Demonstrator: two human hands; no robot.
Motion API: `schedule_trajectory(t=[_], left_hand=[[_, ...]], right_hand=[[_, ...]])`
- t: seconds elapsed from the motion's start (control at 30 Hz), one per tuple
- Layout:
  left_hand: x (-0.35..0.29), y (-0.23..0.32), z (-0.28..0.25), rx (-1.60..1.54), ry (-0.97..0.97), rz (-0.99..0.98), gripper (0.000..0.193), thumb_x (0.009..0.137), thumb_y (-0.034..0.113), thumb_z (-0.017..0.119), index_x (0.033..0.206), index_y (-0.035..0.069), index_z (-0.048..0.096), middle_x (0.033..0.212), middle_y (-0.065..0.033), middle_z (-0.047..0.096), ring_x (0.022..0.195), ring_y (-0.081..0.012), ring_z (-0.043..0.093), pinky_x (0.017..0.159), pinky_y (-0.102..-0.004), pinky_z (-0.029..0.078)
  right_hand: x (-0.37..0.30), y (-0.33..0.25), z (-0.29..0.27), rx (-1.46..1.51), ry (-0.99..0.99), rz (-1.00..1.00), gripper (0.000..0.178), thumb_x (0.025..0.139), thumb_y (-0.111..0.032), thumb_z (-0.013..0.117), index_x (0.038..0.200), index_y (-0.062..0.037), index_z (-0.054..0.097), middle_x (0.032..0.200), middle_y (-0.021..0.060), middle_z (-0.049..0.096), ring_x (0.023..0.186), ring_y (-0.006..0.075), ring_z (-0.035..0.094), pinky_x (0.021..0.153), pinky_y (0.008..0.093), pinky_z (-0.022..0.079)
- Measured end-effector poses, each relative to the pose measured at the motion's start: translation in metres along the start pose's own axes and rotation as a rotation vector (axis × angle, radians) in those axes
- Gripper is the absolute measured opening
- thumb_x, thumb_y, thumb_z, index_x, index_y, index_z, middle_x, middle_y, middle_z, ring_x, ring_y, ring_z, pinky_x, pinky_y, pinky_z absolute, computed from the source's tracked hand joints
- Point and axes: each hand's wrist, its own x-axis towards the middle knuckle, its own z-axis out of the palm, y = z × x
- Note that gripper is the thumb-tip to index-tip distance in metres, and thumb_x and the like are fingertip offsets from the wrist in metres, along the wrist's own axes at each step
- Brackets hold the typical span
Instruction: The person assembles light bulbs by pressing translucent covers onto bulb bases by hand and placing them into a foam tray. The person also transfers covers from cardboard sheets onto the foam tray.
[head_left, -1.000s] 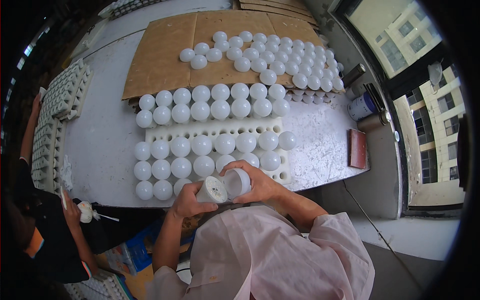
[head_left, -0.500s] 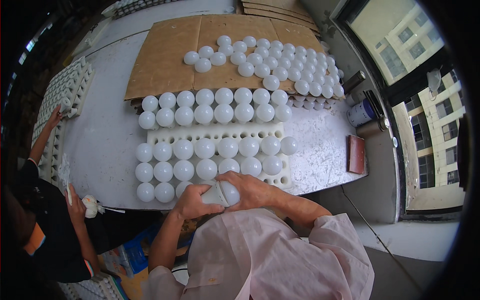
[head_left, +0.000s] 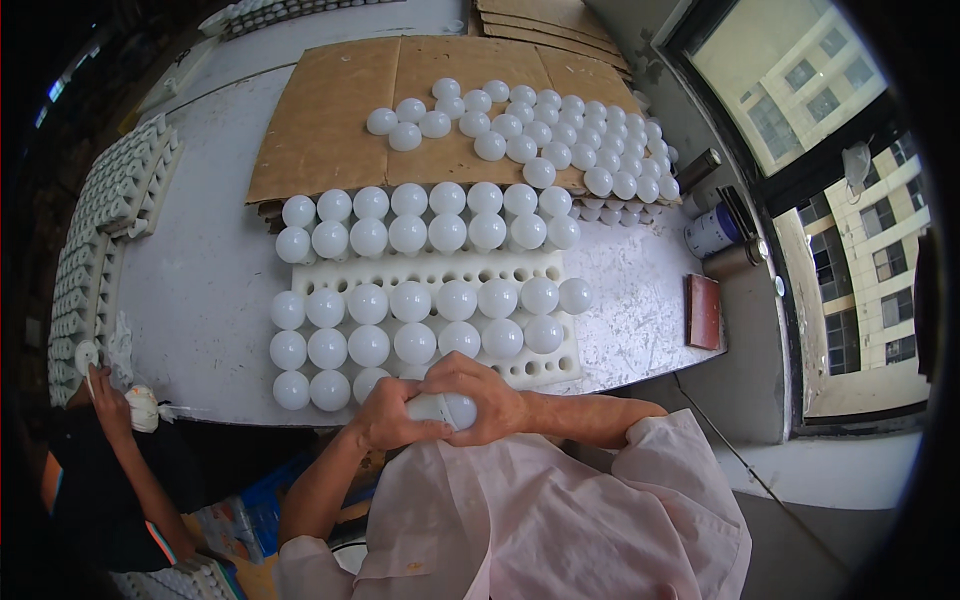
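Observation:
A white light bulb (head_left: 428, 407) lies sideways between my two hands, close to my chest and just off the table's front edge. My left hand (head_left: 385, 412) is closed around its base end. Wrapped over its round white dome is my right hand (head_left: 485, 398), the fingers meeting those of the left. The bulb's far side is hidden by my fingers. Right beyond my hands, rows of bulbs with round white domes (head_left: 414, 342) stand upright in a white foam tray (head_left: 545, 368) with round holes, some of them unfilled.
Behind stand two more rows of bulbs (head_left: 408, 233). Loose white domes (head_left: 540, 133) cover part of a cardboard sheet (head_left: 320, 110). At right are a dark red book-like object (head_left: 703, 311), a tub (head_left: 712, 232) and a window. A co-worker's hand (head_left: 110, 400) holds a white part at left.
My right hand has closed further over the dome, and the bulb sits more level. The co-worker's upper hand has left the trays at left; a hand now holds a white part lower down.

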Motion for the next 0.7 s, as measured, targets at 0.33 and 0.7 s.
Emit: schedule_trajectory(t=[0.33,0.7], left_hand=[[0.03,0.011,-0.008,-0.188,-0.144,-0.224,0.041,0.077,0.025,0.074,0.102,-0.006,0.064,0.089,-0.0124,0.069,0.075,-0.012,0.064,0.062,-0.0252,0.049],[0.026,-0.035,-0.032,-0.423,0.371,0.076,0.029,0.089,0.011,0.062,0.109,-0.008,0.057,0.101,-0.0201,0.068,0.071,-0.0142,0.067,0.049,-0.02,0.044]], right_hand=[[0.007,0.001,-0.022,0.018,0.121,0.262,0.056,0.06,-0.004,0.077,0.108,-0.0051,0.049,0.109,0.0127,0.051,0.101,0.0259,0.053,0.086,0.0376,0.045],[-0.052,0.038,-0.013,-0.589,-0.197,0.094,0.045,0.066,-0.015,0.077,0.107,-0.0124,0.057,0.117,0.0105,0.05,0.11,0.0298,0.049,0.094,0.0429,0.042]])
